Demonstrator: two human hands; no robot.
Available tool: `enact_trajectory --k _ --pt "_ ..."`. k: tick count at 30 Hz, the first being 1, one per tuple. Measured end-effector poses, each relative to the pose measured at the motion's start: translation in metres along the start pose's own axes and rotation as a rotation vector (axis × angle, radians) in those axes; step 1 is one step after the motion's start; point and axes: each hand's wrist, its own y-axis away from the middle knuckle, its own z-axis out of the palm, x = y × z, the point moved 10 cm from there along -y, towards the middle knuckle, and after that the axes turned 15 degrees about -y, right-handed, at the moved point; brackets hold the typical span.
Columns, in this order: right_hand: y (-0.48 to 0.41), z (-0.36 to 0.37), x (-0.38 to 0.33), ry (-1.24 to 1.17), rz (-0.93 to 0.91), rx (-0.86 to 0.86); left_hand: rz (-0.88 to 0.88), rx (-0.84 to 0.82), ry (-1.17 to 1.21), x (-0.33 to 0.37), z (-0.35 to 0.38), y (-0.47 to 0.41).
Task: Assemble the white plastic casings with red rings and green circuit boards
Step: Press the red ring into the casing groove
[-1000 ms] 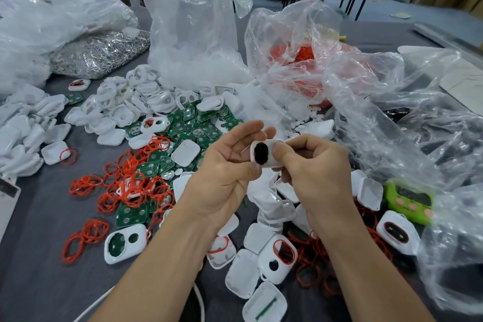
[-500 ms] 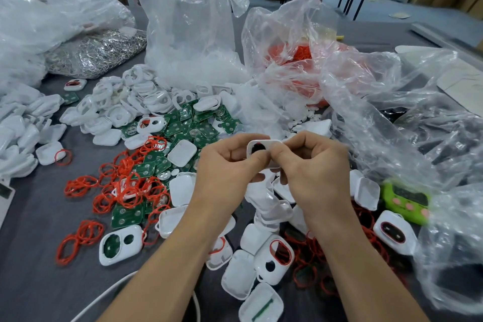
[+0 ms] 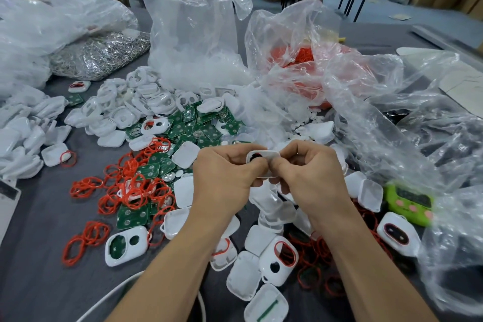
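A white plastic casing (image 3: 264, 156) is held above the table's middle, gripped from both sides. My left hand (image 3: 224, 178) pinches its left end with thumb and fingers, and my right hand (image 3: 311, 175) pinches its right end. A bit of red ring shows in the casing's dark opening; most of the casing is hidden by my thumbs. Loose red rings (image 3: 130, 188) and green circuit boards (image 3: 201, 131) lie on the grey table to the left. More white casings (image 3: 146, 107) are heaped behind them.
Clear plastic bags (image 3: 196, 34) stand at the back, one with red rings (image 3: 303, 58) inside. A bag of silver parts (image 3: 99, 58) lies back left. Casings with rings fitted (image 3: 281, 259) lie near my forearms. A green gadget (image 3: 410, 204) sits at right.
The casing has tilted from facing me to nearly edge-on. Both hands have closed in over it, thumbs meeting on its near face.
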Motion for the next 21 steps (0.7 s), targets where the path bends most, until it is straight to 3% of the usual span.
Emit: enact_trajectory --k 8,21 --pt "0.0 -0.009 -0.001 -0.002 -0.026 0.105 -0.03 -0.117 0.027 0.002 0.011 0.001" --pt "0.002 -0.007 -0.001 0.09 -0.007 0.102 0.052 -0.048 -0.094 0.003 0.004 -0.002"
